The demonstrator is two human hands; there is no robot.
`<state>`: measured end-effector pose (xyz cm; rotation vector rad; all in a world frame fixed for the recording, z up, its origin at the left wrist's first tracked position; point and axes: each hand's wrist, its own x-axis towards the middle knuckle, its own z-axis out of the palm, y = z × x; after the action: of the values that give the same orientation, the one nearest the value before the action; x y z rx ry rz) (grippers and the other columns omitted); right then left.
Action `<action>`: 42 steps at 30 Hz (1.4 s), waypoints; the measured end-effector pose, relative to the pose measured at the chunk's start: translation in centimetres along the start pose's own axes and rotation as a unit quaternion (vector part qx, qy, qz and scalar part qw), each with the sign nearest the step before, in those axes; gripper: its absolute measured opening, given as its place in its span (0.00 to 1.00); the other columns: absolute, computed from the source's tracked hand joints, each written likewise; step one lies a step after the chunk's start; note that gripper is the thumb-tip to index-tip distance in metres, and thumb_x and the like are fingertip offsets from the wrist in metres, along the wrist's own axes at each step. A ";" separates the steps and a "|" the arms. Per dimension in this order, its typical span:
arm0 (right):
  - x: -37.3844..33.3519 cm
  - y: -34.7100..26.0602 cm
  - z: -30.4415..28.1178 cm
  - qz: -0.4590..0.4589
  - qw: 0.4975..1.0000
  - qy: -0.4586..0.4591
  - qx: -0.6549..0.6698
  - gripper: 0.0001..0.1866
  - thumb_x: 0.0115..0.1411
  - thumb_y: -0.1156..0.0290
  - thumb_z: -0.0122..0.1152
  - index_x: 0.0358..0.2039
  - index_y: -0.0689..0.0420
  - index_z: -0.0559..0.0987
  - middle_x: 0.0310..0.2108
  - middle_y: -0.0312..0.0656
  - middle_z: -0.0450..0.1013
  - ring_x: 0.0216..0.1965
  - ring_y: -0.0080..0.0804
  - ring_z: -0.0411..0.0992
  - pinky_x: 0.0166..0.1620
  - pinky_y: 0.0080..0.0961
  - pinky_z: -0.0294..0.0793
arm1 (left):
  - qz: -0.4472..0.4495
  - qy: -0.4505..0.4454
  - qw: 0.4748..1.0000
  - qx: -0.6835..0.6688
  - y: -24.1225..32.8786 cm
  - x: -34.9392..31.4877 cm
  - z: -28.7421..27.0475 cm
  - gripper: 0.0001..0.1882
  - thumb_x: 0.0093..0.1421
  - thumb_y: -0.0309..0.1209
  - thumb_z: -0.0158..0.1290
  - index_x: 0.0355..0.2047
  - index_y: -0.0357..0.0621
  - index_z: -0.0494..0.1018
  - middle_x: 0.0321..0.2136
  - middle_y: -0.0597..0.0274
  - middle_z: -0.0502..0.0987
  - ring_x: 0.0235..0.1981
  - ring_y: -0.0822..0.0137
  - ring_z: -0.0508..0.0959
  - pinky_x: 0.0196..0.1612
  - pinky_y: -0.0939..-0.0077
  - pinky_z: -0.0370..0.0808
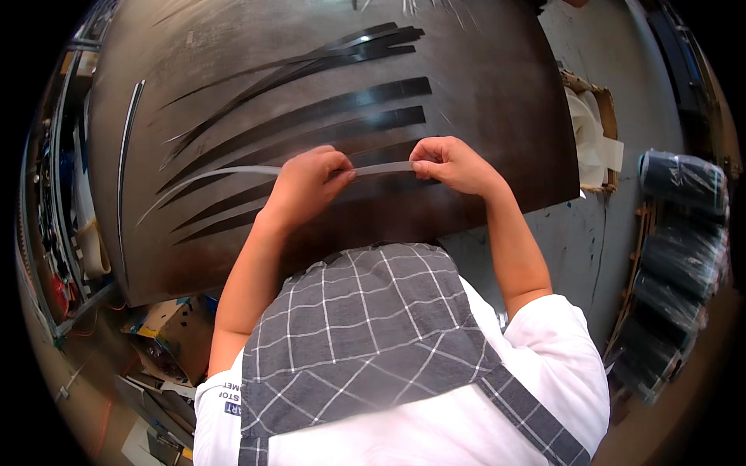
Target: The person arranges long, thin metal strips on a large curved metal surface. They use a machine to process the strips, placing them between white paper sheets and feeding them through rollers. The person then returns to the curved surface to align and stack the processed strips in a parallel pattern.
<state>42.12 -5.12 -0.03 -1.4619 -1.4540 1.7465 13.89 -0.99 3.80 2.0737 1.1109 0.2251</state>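
A thin, pale translucent strip (381, 168) is stretched between my hands above the dark table. My left hand (305, 185) pinches it partway along, and its long tail curves away to the left over the table. At the strip's right end my right hand (453, 165) grips it between thumb and fingers. Beneath and beyond my hands lie several flat black strips (373, 95), roughly side by side and tapering toward the left. A crossed bundle of black strips (342, 53) lies farther back.
The dark table (497, 93) fills the middle, with a long narrow rod (129, 155) near its left edge. To the right stand a cardboard box (610, 167) with white material and several plastic-wrapped dark rolls (684, 182). An open cardboard box (175, 338) sits below the table's left corner.
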 end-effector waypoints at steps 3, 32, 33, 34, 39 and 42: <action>-2.1 1.4 0.6 0.005 0.982 0.164 -0.098 0.07 0.58 0.70 0.62 0.34 0.59 0.81 0.28 0.37 0.77 0.33 0.29 0.74 0.38 0.30 0.73 | -0.079 -0.032 0.993 -0.082 0.0 -0.5 1.7 0.08 0.57 0.29 0.61 0.31 0.35 0.79 0.27 0.55 0.79 0.31 0.63 0.79 0.38 0.70 0.74; -3.0 9.6 2.2 -0.198 0.865 0.331 -0.321 0.15 0.55 0.79 0.62 0.39 0.46 0.87 0.35 0.32 0.73 0.41 0.35 0.69 0.48 0.32 0.69 | -0.193 -0.069 0.977 -0.065 -0.9 2.9 10.2 0.16 0.56 0.43 0.61 0.31 0.41 0.82 0.26 0.52 0.82 0.31 0.56 0.83 0.36 0.64 0.76; -3.0 9.6 2.2 -0.199 0.864 0.331 -0.322 0.15 0.55 0.79 0.62 0.39 0.46 0.87 0.35 0.32 0.73 0.41 0.35 0.69 0.48 0.32 0.69 | -0.193 -0.069 0.977 -0.064 -1.0 3.0 10.3 0.16 0.56 0.43 0.61 0.31 0.41 0.82 0.26 0.52 0.82 0.31 0.56 0.83 0.36 0.64 0.76; -3.0 9.6 2.2 -0.199 0.864 0.332 -0.323 0.15 0.55 0.79 0.62 0.39 0.46 0.87 0.35 0.32 0.73 0.41 0.35 0.69 0.48 0.32 0.69 | -0.193 -0.069 0.977 -0.062 -1.0 3.0 10.3 0.16 0.56 0.43 0.61 0.31 0.41 0.82 0.26 0.52 0.82 0.31 0.55 0.83 0.36 0.64 0.76; -3.0 9.5 2.2 -0.196 0.867 0.331 -0.318 0.14 0.55 0.79 0.62 0.38 0.46 0.87 0.35 0.32 0.73 0.41 0.35 0.69 0.48 0.32 0.69 | -0.191 -0.068 0.977 -0.058 -0.8 3.0 10.3 0.16 0.57 0.43 0.60 0.31 0.42 0.82 0.26 0.52 0.82 0.31 0.55 0.83 0.36 0.63 0.76; -3.1 9.1 2.3 -0.191 0.870 0.334 -0.308 0.13 0.54 0.77 0.65 0.38 0.47 0.87 0.35 0.32 0.73 0.41 0.35 0.69 0.48 0.32 0.68 | -0.190 -0.067 0.978 -0.049 -0.6 3.1 10.2 0.16 0.57 0.43 0.60 0.31 0.42 0.82 0.26 0.52 0.82 0.32 0.54 0.82 0.36 0.62 0.76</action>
<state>43.71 -11.90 -7.08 -1.6725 -1.7834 0.4431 20.16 -3.90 -4.32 1.7234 1.3556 -0.0471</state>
